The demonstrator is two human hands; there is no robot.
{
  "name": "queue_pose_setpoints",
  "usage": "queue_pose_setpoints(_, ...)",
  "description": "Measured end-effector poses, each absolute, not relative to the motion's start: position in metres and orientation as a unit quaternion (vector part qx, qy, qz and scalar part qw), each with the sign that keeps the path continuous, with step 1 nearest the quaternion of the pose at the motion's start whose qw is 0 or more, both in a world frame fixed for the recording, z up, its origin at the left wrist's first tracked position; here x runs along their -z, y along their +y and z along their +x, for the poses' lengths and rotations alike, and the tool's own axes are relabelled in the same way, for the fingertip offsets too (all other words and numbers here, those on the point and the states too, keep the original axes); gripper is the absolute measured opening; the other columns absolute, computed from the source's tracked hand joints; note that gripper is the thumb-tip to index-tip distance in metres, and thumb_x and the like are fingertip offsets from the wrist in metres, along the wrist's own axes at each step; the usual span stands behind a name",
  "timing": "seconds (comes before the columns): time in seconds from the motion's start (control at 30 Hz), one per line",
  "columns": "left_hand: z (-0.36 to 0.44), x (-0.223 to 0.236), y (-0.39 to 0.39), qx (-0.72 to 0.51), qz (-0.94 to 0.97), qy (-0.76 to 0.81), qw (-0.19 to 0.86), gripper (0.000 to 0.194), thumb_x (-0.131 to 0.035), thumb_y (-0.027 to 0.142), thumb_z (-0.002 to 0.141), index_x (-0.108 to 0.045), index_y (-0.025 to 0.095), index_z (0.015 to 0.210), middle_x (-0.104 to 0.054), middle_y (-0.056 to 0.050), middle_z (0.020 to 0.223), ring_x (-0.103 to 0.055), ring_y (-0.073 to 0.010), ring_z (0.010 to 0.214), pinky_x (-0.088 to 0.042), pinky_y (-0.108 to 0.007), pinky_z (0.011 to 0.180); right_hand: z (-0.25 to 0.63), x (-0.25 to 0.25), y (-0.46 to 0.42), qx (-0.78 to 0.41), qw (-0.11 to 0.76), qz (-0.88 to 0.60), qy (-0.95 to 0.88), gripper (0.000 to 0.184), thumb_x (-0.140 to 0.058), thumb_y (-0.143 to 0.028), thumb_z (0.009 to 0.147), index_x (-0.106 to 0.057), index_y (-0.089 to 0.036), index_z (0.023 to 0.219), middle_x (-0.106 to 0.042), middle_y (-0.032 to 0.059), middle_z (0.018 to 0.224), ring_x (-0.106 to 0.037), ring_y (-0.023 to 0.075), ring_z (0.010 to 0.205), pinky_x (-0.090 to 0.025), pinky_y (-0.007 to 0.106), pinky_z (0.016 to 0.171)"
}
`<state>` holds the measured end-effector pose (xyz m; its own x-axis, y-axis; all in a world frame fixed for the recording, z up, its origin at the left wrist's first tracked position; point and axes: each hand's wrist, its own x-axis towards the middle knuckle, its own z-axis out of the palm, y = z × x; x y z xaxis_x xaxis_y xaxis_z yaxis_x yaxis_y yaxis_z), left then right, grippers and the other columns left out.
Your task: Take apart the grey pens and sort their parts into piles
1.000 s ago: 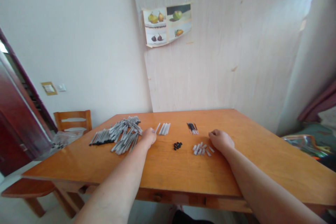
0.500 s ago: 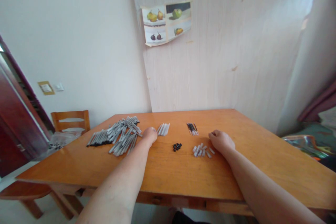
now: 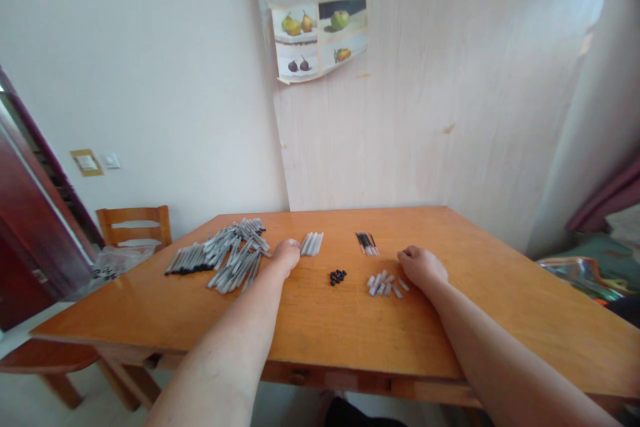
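Bare left forearm [image 3: 227, 340] stretched forward, left hand [image 3: 287, 256] curled with its back showing, right forearm [image 3: 500, 340] slanting inward, right hand [image 3: 423, 268] in a loose fist

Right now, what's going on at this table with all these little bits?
A person is at a wooden table, handling small parts with bare hands. The left hand is at the near-left end of a row of pale tubes; whether it grips one is hidden. The right hand rests loosely curled beside some short clear pieces. Small black pieces and thin dark sticks lie between the hands, and a grey pile of pen-like sticks lies left.
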<state>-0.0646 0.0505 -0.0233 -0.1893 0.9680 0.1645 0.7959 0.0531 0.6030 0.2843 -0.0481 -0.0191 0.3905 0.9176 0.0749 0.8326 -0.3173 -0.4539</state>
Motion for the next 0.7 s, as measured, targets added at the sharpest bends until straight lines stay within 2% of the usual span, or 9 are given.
queue_pose_setpoints(0.27, -0.067, 0.029, 0.048, -0.323, 0.605, 0.716, 0.128, 0.030, -0.050, 0.015, 0.085, -0.068, 0.017, 0.109, -0.070, -0.011, 0.116, -0.064, -0.0200, 0.109, -0.046, -0.025, 0.087, 0.284, 0.019, -0.050, -0.090, 0.212, -0.805, -0.546, 0.042, -0.038, -0.046, 0.087, -0.072, -0.024, 0.097, -0.071, 0.0121, 0.103, -0.065, 0.0262, 0.095, -0.045, 0.031, 0.068)
queue_pose_setpoints(0.5, -0.075, 0.022, 0.036, -0.313, 0.622, 0.712, 0.094, 0.031, -0.049, 0.016, 0.087, -0.065, 0.017, 0.114, -0.068, -0.011, 0.119, -0.061, -0.0189, 0.112, -0.043, -0.025, 0.093, 0.286, 0.019, -0.049, -0.087, 0.206, -0.803, -0.552, 0.043, -0.038, -0.048, 0.088, -0.072, -0.022, 0.096, -0.072, 0.0126, 0.103, -0.066, 0.0262, 0.095, -0.045, 0.030, 0.067)
queue_pose_setpoints(0.6, -0.085, 0.012, 0.024, -0.284, 0.638, 0.714, 0.046, 0.031, -0.049, 0.016, 0.086, -0.067, 0.018, 0.112, -0.067, -0.013, 0.120, -0.058, -0.0223, 0.117, -0.040, -0.030, 0.098, 0.286, 0.019, -0.048, -0.089, 0.205, -0.803, -0.553, 0.043, -0.038, -0.048, 0.089, -0.072, -0.023, 0.095, -0.072, 0.0124, 0.101, -0.066, 0.0261, 0.094, -0.045, 0.030, 0.067)
queue_pose_setpoints(0.7, -0.094, 0.005, 0.009, -0.195, 0.658, 0.724, -0.058, 0.033, -0.044, 0.021, 0.088, -0.067, 0.019, 0.112, -0.067, -0.015, 0.116, -0.060, -0.0281, 0.113, -0.043, -0.038, 0.095, 0.286, 0.019, -0.049, -0.089, 0.209, -0.803, -0.551, 0.042, -0.040, -0.048, 0.088, -0.072, -0.022, 0.094, -0.072, 0.0128, 0.100, -0.066, 0.0263, 0.093, -0.045, 0.031, 0.068)
